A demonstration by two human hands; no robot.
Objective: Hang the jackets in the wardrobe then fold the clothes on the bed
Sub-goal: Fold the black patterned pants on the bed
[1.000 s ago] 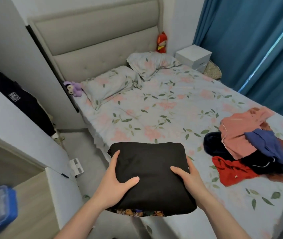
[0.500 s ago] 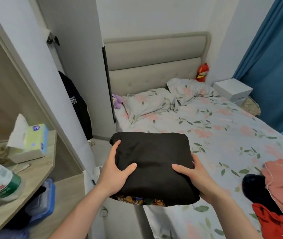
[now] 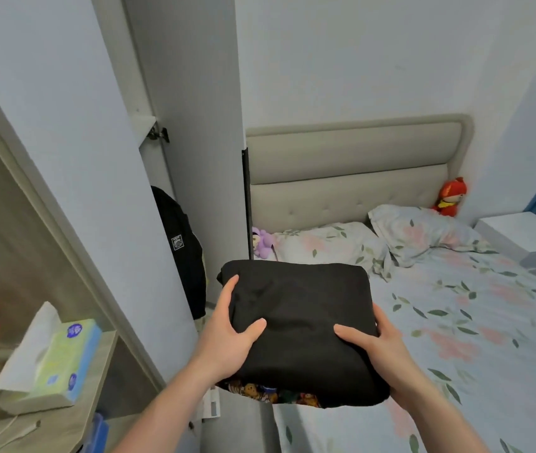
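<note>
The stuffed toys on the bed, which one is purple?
The purple toy sits by the left pillow, next to the wardrobe; the other toy, in the far corner, is red.

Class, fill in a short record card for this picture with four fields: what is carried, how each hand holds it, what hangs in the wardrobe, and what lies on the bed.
carried: folded black garment, a patterned piece under it
left hand: grips its left edge, thumb on top
right hand: grips its right edge, thumb on top
wardrobe: black jacket hanging
bed: two floral pillows, purple plush toy
</note>
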